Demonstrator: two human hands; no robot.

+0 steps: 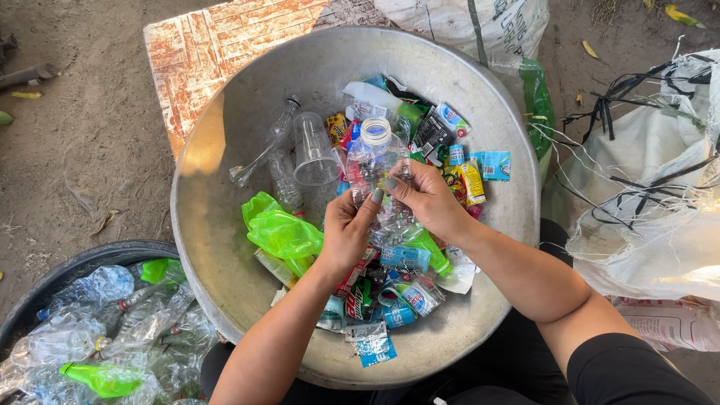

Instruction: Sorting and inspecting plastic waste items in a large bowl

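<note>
My left hand [349, 229] and my right hand [429, 199] both grip a clear plastic bottle [373, 161] with a white cap, held over a big round metal basin [225, 150]. The fingertips of both hands pinch the bottle's middle, where a thin label or film sits. Under the hands lies a heap of torn coloured bottle labels [390, 300], a crumpled bright green plastic bag [281, 232] and a green bottle [429, 247].
A clear plastic cup [313, 150] and other clear bottles [277, 135] lie in the basin's far side. A dark tub [82, 262] at lower left holds several crushed clear bottles. White woven sacks [652, 195] stand to the right. A worn board [217, 52] lies beyond the basin on dirt ground.
</note>
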